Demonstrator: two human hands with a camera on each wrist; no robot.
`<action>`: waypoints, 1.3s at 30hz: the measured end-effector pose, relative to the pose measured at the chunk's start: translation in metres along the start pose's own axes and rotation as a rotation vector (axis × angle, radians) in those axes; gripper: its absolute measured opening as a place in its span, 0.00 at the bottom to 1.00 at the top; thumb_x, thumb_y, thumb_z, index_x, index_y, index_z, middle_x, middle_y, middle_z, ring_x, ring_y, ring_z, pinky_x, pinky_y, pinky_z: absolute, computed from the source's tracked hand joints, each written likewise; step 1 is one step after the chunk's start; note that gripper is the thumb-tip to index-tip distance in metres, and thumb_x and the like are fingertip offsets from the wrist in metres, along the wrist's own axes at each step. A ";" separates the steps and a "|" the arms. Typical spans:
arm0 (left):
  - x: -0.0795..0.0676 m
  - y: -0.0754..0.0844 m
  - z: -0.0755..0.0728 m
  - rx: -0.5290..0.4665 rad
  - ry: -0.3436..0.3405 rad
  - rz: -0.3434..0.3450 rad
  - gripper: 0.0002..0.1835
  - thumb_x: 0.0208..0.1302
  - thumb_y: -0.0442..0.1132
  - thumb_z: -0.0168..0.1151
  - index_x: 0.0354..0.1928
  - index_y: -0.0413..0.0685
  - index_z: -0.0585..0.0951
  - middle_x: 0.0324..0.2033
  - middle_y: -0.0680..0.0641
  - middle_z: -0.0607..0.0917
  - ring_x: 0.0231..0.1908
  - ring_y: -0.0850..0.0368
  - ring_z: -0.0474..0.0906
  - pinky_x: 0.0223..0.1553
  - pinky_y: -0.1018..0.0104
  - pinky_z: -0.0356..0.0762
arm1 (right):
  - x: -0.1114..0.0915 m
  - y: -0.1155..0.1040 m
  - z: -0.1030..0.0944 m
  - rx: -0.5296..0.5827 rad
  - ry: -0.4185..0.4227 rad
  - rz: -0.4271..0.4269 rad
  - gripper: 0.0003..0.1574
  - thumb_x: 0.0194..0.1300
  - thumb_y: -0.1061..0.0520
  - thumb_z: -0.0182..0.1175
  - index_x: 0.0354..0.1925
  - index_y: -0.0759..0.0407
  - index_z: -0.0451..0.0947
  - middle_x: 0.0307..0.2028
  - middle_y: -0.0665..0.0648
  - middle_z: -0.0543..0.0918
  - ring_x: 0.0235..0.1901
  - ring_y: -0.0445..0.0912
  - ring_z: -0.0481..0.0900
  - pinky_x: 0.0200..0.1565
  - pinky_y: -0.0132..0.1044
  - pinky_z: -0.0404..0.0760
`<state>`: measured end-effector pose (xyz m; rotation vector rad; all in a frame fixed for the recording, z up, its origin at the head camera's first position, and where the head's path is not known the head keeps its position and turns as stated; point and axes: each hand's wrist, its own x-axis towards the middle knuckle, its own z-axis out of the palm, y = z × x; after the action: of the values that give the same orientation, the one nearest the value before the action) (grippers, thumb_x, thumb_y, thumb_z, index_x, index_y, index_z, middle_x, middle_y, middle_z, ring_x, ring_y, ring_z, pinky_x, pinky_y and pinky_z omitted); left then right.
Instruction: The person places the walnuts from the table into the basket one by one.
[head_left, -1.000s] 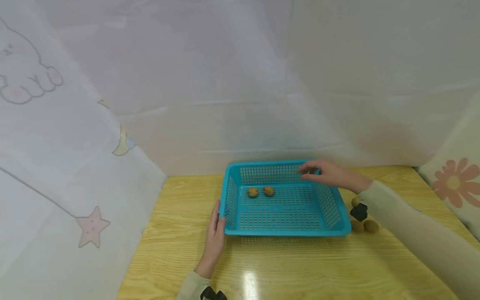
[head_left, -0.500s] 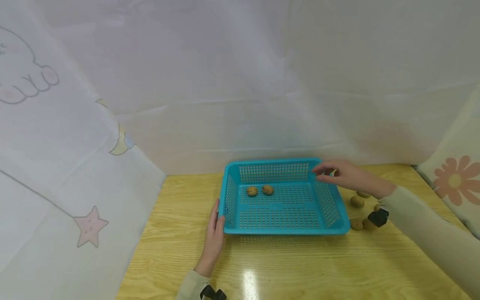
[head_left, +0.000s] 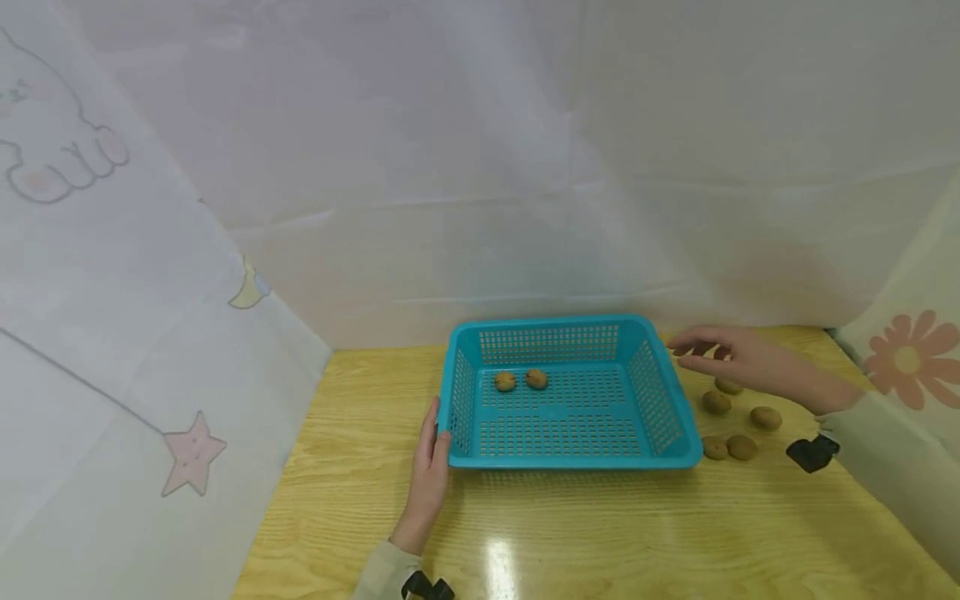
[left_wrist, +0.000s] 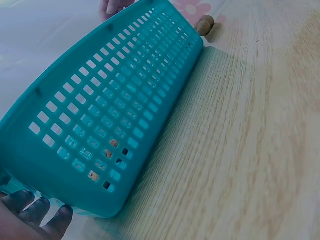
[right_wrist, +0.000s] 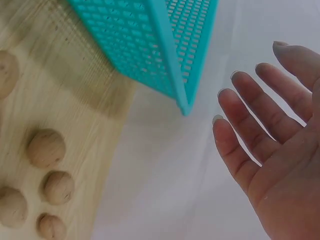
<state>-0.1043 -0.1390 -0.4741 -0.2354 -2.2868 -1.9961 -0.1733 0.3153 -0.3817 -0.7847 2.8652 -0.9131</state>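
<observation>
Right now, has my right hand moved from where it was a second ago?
Yes: in the head view, the right hand has moved rightward, from overlapping the blue basket to just outside its right rim.

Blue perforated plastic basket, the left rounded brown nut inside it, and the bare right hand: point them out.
Blue perforated plastic basket [head_left: 573, 463], head view, near rim.
Left rounded brown nut [head_left: 505, 382], head view, top surface.
Bare right hand [right_wrist: 290, 167], right wrist view, palm.

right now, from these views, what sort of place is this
Probably a screened-off tabletop indoors, judging by the wood-grain table, the pale sheeting behind and beside it, and the blue basket holding two nuts.
</observation>
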 end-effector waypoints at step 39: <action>-0.001 0.001 0.001 0.013 0.015 -0.001 0.28 0.74 0.32 0.37 0.73 0.51 0.50 0.71 0.50 0.51 0.70 0.53 0.48 0.66 0.60 0.52 | -0.106 0.070 0.061 0.128 0.016 0.064 0.19 0.64 0.60 0.59 0.55 0.56 0.75 0.44 0.46 0.79 0.35 0.35 0.76 0.30 0.31 0.76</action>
<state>-0.1031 -0.1377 -0.4736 -0.2171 -2.2906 -1.9765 -0.1021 0.3822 -0.4834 -0.6733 2.7934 -1.0855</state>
